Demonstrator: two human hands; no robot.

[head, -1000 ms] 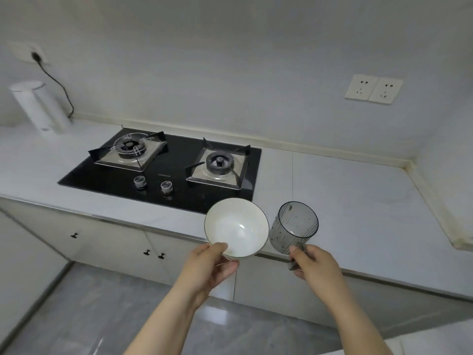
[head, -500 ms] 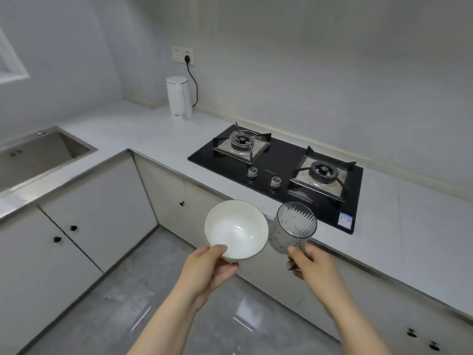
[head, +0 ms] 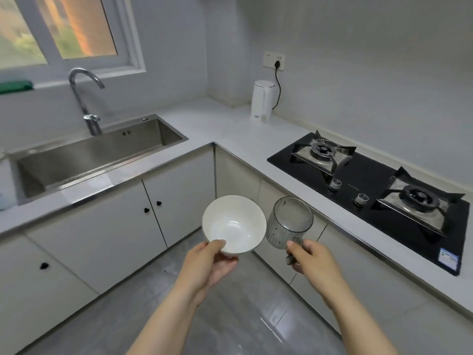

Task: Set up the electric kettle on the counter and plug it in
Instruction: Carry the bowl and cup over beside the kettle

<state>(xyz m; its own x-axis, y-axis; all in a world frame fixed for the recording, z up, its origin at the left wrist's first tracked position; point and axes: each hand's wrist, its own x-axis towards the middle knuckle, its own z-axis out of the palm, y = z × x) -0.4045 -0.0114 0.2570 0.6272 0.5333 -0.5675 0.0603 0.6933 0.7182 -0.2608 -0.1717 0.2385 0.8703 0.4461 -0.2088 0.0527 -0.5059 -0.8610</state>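
Both hands point(head: 212, 265) well apart from kettle point(head: 262, 101).

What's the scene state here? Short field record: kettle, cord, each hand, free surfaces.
kettle: white, upright on the counter in the corner
cord: black, plugged into the wall socket
left hand: holds a white bowl
right hand: holds a clear ribbed cup
sink: looks empty
hob: burners bare

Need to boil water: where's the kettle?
The white kettle stands in the far counter corner, below the wall socket, left of the gas hob.
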